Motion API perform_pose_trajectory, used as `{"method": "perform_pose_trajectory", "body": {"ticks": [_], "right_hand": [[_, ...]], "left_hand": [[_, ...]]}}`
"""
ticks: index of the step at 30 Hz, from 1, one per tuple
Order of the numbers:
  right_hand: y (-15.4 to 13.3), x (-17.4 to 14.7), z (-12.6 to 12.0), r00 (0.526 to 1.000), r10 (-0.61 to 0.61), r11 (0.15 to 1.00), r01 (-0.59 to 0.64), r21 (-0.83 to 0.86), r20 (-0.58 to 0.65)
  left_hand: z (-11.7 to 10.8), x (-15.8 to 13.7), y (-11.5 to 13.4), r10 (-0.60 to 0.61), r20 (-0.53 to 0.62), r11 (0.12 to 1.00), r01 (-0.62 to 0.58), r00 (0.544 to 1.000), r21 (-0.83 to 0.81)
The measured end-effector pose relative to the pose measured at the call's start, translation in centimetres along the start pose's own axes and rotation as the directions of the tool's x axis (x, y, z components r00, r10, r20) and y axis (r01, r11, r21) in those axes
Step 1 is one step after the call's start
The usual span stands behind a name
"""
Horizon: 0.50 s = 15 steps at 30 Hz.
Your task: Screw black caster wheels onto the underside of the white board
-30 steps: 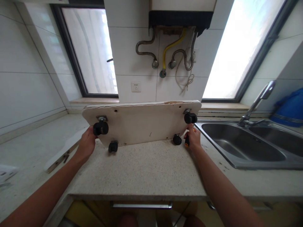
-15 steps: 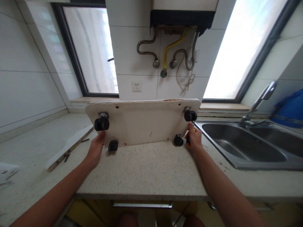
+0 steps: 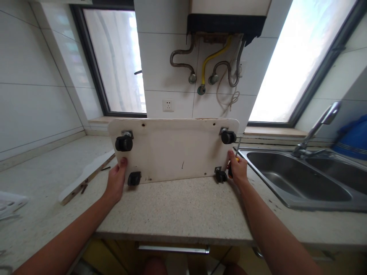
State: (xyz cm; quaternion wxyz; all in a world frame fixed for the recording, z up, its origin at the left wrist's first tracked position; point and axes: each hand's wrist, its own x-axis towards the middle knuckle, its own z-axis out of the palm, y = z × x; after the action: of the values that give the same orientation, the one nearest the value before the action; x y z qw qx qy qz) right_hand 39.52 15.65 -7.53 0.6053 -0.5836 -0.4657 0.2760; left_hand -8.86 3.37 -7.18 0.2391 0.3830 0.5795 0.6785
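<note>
A white board (image 3: 174, 149) with rounded corners stands on its long edge on the countertop, its caster side facing me. Black casters show near its corners: upper left (image 3: 124, 143), upper right (image 3: 228, 136), lower left (image 3: 134, 178) and lower right (image 3: 221, 176). My left hand (image 3: 117, 179) grips the left end, thumb on the near face, the other fingers hidden behind. At the right end my right hand (image 3: 238, 168) holds the board together with a screwdriver (image 3: 237, 147), whose shaft points up and whose dark handle is partly covered by the fingers.
A double steel sink (image 3: 298, 172) with a faucet (image 3: 318, 126) lies to the right, a blue object (image 3: 351, 133) beyond it. On the left rest a white panel strip (image 3: 86, 179) and small dark pieces (image 3: 83, 188). Pipes (image 3: 204, 67) hang from the heater (image 3: 226, 23) behind.
The board has tipped more upright, so its caster face shows more fully. Both hands have kept hold of it, and the screwdriver shaft has come into clearer sight. The view has shifted slightly.
</note>
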Motion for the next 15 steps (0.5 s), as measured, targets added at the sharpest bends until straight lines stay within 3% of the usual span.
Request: {"method": "perform_pose_trajectory", "body": {"ticks": [15], "right_hand": [[-0.19,0.11,0.2,1.0,-0.029,0.999,0.029,-0.039,0.007]], "left_hand": [[-0.19,-0.19,-0.38,0.012,-0.077,1.0,-0.011,0.997,0.022]]}}
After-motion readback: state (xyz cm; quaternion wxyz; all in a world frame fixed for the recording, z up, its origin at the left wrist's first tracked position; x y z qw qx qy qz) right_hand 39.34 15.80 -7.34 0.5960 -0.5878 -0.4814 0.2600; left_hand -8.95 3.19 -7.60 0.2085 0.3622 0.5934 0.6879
